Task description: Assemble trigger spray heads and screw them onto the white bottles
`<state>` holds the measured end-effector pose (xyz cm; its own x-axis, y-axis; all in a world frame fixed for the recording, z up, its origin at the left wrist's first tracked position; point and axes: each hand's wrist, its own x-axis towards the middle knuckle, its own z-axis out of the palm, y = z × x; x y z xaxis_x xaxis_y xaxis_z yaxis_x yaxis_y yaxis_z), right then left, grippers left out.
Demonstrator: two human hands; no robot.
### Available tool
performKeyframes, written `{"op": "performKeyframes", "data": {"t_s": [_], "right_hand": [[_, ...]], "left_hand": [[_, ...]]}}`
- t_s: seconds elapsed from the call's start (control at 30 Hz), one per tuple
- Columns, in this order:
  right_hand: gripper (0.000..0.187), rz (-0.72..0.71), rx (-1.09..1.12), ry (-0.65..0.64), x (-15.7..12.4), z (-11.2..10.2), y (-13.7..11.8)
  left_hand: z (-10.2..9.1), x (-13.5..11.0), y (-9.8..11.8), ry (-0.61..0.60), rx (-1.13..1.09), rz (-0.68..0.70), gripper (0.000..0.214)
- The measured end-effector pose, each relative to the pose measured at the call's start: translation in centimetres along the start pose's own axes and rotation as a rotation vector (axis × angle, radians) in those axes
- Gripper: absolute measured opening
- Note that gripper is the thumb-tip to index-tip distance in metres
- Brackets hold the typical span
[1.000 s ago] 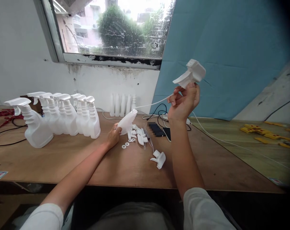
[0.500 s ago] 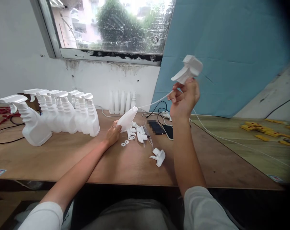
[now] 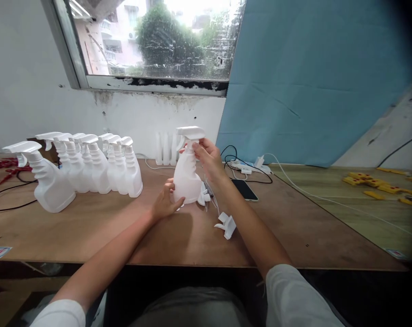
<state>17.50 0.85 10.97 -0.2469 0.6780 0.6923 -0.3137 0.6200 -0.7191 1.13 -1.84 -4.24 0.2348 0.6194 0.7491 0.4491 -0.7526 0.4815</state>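
Note:
A white spray bottle (image 3: 186, 179) stands upright on the brown table (image 3: 90, 227) with a white trigger head (image 3: 189, 132) on its neck. My left hand (image 3: 165, 203) is wrapped round the bottle's base. My right hand (image 3: 208, 156) grips the neck just under the trigger head. A loose trigger head (image 3: 227, 224) lies on the table to the right of the bottle. Small white parts (image 3: 205, 195) lie behind the bottle, partly hidden by it.
Several finished white spray bottles (image 3: 86, 165) stand in a row at the left. Empty white bottles (image 3: 165, 149) line the wall. A phone (image 3: 245, 189), cables and a charger (image 3: 250, 167) lie at the right. Yellow pieces (image 3: 376, 186) sit at the far right; red parts (image 3: 4, 164) at the far left.
My right hand came down from high in the air and set the trigger head with its tube onto the bottle. My left hand stood the tilted bottle upright.

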Motion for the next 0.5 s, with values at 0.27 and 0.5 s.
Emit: {"op": "performKeyframes", "data": {"t_s": [0.27,0.5], "right_hand": [[0.037,0.142,0.093,0.017,-3.6,0.6,0.5],[0.035,0.240,0.130,-0.006,-4.9,-0.5,0.4]], "left_hand": [[1.6,-1.2,1.4,-0.123,-0.412,-0.088,0.053],[-0.1,0.5,3.2,-0.286,-0.988,-0.420,0.040]]}}
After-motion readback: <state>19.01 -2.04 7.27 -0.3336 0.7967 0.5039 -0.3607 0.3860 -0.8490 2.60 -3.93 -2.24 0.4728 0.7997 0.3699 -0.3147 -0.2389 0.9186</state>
